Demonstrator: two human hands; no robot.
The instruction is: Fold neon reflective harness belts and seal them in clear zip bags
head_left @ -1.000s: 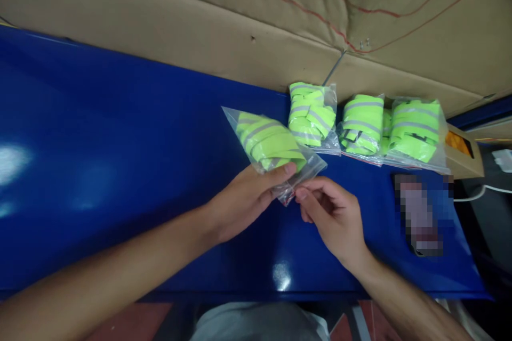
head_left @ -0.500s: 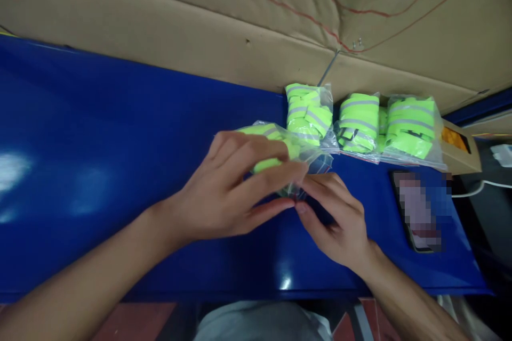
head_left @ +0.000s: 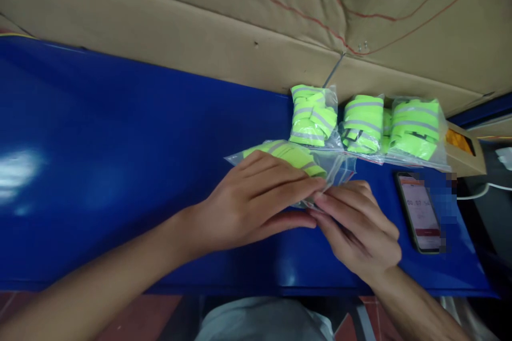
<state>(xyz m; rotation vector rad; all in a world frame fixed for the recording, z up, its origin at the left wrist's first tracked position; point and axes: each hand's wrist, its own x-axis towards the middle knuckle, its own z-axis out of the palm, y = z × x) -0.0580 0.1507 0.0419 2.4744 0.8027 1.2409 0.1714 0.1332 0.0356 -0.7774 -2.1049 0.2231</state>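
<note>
A clear plastic bag (head_left: 288, 154) filled with folded neon-yellow reflective bands lies on the blue table (head_left: 120, 133). My left hand (head_left: 252, 200) lies over the bag, fingers long and pressed on it, thumb underneath at its near edge. My right hand (head_left: 356, 224) pinches the bag's open end from the right, fingertips meeting those of the left hand. Most of the bag's mouth is hidden under the fingers.
Three more bags of neon-yellow bands (head_left: 314, 116) (head_left: 362, 123) (head_left: 416, 129) lie in a row at the table's back edge against brown cardboard (head_left: 240, 37). A phone (head_left: 420, 210) lies at the right, a small cardboard box (head_left: 464, 149) and a white cable (head_left: 480, 189) beyond it.
The bag was held up tilted a second ago; it now lies low on the table. My left hand has come over the top of it and both hands shifted slightly right.
</note>
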